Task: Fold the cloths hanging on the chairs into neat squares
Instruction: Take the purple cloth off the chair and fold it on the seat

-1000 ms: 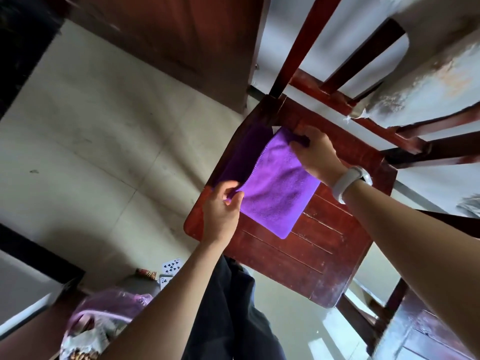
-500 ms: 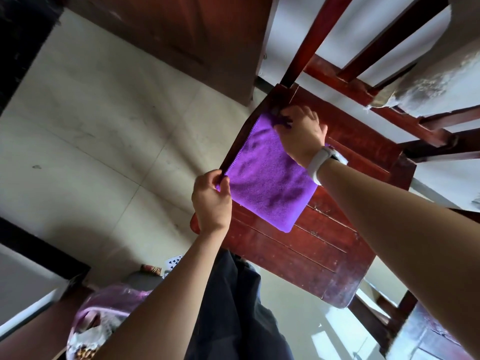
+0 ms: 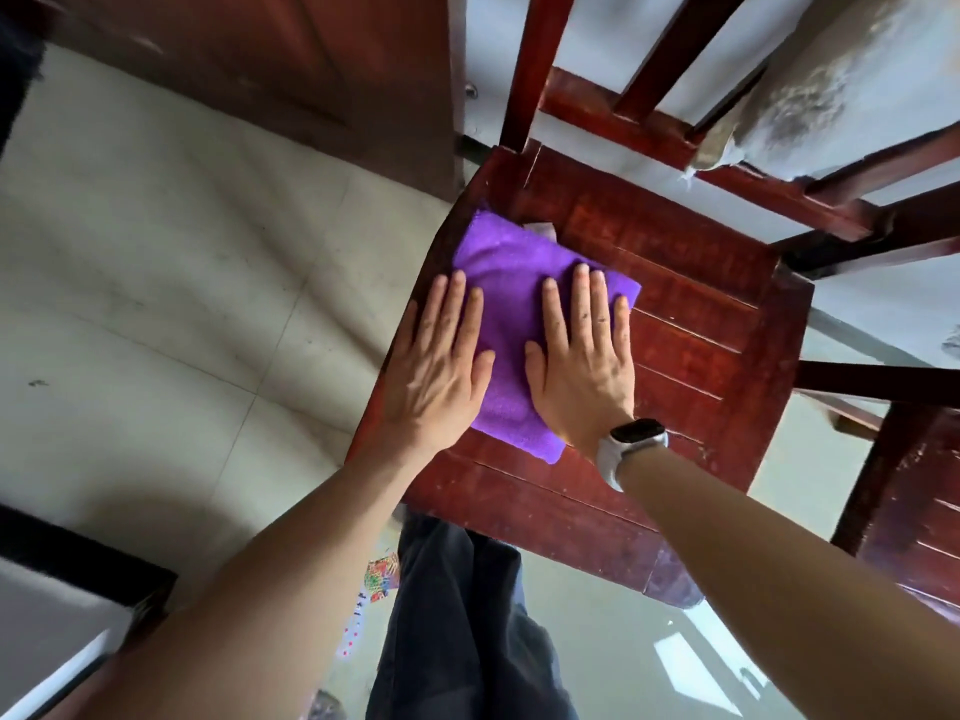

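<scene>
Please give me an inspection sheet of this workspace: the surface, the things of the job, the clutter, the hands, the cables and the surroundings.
Surface: red-brown wooden chair seat, worn, slatted.
Job's things: purple cloth lies folded and flat near the seat's left edge, roughly square.
Clutter: a small pale scrap at the cloth's far edge; playing cards on the floor.
Hands: left hand and right hand both lie flat with straight fingers on the cloth; a watch sits on the right wrist.
Cables: nothing seen.
Surroundings: tiled floor, a wooden door, a second chair on the right.
</scene>
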`<control>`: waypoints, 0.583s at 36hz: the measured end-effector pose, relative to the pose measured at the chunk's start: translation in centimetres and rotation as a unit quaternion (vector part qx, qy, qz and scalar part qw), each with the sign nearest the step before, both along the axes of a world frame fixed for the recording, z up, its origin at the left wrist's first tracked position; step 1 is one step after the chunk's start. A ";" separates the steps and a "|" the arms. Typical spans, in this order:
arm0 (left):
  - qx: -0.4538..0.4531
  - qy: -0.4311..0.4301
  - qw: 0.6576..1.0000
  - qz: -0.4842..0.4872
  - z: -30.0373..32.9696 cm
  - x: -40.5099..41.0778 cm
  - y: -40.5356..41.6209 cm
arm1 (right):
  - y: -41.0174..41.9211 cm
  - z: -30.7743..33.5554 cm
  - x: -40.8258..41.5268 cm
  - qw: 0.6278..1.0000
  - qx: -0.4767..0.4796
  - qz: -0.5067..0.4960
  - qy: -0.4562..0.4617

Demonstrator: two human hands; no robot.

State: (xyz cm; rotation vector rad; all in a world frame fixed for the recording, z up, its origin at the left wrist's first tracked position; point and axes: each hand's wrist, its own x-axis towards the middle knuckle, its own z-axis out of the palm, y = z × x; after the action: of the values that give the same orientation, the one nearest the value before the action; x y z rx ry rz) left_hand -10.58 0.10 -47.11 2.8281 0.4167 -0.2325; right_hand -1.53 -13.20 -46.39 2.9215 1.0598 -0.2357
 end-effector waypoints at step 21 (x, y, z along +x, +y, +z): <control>0.016 0.067 0.990 -0.126 0.5 7.6 2.0 | -3.1 0.9 -4.6 0.993 0.027 0.014 0.115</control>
State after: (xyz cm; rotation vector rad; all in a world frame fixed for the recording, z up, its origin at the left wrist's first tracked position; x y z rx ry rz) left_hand -2.99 2.06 -46.56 2.9035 0.0881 -0.4735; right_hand -6.12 -16.32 -45.52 2.9804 1.1492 -0.5641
